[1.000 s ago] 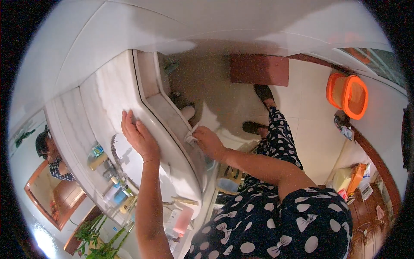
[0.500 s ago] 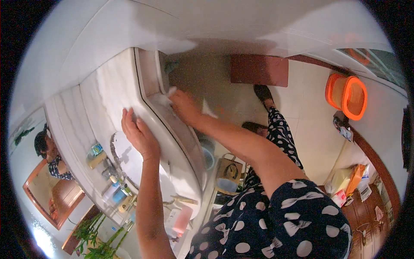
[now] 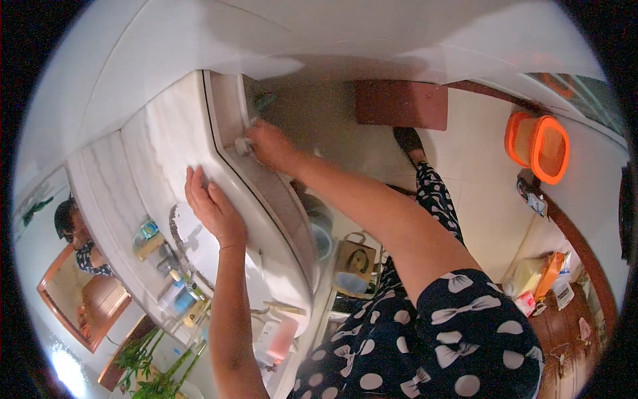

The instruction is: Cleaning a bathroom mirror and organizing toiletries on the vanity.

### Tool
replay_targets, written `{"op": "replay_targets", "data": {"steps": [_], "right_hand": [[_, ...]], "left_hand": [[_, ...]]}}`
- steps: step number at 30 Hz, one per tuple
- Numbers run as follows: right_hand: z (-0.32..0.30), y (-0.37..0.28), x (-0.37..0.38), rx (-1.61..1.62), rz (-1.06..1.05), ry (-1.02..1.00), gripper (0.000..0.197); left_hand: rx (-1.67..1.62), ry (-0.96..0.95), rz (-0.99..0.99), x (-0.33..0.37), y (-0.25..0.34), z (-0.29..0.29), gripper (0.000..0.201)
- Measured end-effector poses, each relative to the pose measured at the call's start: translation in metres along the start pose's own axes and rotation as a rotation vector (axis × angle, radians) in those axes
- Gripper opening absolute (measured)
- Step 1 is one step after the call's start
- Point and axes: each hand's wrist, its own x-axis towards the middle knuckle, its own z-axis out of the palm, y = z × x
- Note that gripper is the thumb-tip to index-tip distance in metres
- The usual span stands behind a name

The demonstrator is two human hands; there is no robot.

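Note:
My left hand point(image 3: 211, 205) lies open on the pale marbled countertop point(image 3: 174, 130), its fingers stretched out beside the white sink basin point(image 3: 194, 247). Below the counter's dark-lined front edge, my right hand point(image 3: 271, 147) is closed round a small white cloth point(image 3: 244, 145). It presses the cloth against the pale front panel point(image 3: 260, 181) near the corner where the panel bends. Most of the cloth is hidden by the fingers, and whether it is fabric or paper is hard to make out.
Behind the basin stand bottles and a sponge-like block point(image 3: 149, 246), with green plants point(image 3: 156, 372) at lower left. Under the counter are a bucket point(image 3: 321, 241) and a brown paper bag point(image 3: 355, 259). An orange-rimmed bin point(image 3: 550, 149) and a dark red mat point(image 3: 401, 105) are to the right.
My right hand has moved a little left and away from me along the front panel with the cloth. The left hand stays in place on the countertop.

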Motion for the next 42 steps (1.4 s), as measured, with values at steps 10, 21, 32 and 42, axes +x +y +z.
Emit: {"op": "replay_targets", "data": {"steps": [10,21,32,42], "right_hand": [[-0.052,0.019,-0.049,1.526,0.499,-0.109,0.033],[-0.055,0.003,-0.023,1.903,0.543,-0.245,0.034],[0.013,-0.076,0.027,0.796,0.138,0.255,0.017],[-0.013,-0.055,-0.088,0.413,-0.118,0.147,0.025]], "left_hand": [[0.026,-0.024,-0.071,-0.008,-0.017,-0.011,0.037],[0.024,-0.035,-0.065,-0.005,-0.014,-0.01,0.038],[0.019,-0.04,-0.055,-0.009,-0.022,-0.014,0.038],[0.018,-0.018,-0.027,-0.004,-0.015,-0.003,0.037]]}}
